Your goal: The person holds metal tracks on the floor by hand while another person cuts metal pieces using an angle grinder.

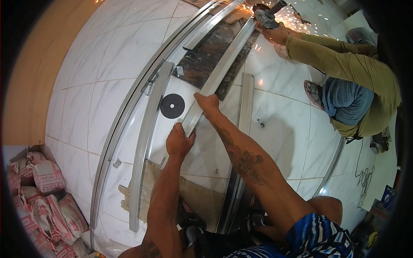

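Observation:
My left hand point(180, 141) is closed round the near part of a long metal channel point(223, 69). A little farther up, my right hand point(208, 105) grips the same channel. Its far end reaches an angle grinder point(267, 17), held by a co-worker's hand point(277, 34), with sparks flying there. A black cutting disc point(172, 106) lies flat on the floor, left of my hands. Beside it rests another metal channel point(148, 142). One more channel point(246, 103) lies to the right of my right hand, passing under my forearm.
A dark, worn board point(202, 60) lies under the held channel. Long curved-looking rails point(124, 116) run along the left. Red-and-white bags point(47, 176) are piled at lower left. The co-worker point(361, 86) crouches at upper right. A cable point(365, 182) lies at right.

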### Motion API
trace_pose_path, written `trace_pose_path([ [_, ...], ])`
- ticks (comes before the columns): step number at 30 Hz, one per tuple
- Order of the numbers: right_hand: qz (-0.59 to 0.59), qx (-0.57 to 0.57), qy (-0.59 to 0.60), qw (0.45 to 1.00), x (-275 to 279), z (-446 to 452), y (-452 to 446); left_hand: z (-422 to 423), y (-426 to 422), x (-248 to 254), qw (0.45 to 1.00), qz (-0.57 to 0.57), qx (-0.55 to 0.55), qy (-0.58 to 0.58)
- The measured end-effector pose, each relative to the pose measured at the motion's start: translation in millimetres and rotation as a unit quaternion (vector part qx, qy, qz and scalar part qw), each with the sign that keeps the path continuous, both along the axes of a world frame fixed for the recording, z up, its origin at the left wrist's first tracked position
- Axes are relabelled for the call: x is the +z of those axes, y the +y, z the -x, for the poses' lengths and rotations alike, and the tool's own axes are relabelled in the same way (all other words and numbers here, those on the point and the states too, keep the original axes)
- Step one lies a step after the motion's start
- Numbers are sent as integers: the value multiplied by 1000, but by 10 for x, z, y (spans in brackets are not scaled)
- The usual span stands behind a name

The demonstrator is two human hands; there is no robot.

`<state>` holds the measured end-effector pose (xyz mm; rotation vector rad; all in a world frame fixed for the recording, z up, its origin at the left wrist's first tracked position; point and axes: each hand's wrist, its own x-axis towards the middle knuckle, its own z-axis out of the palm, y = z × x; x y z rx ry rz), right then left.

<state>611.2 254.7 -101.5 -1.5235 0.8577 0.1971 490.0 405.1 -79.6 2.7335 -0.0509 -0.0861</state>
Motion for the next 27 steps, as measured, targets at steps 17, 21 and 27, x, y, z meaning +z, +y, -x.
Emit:
trace_pose_path([
  [17, -20, -2, 0, 1000, -49, -11, 2, 2, 8, -5, 1000, 0, -7, 1],
  [21, -16, 2, -3, 1000, -146, -29, 2, 6, 16, -13, 1000, 1, -10, -6],
  [27, -15, -5, -3, 1000, -66, -9, 6, -2, 11, -3, 1000, -1, -8, 8],
])
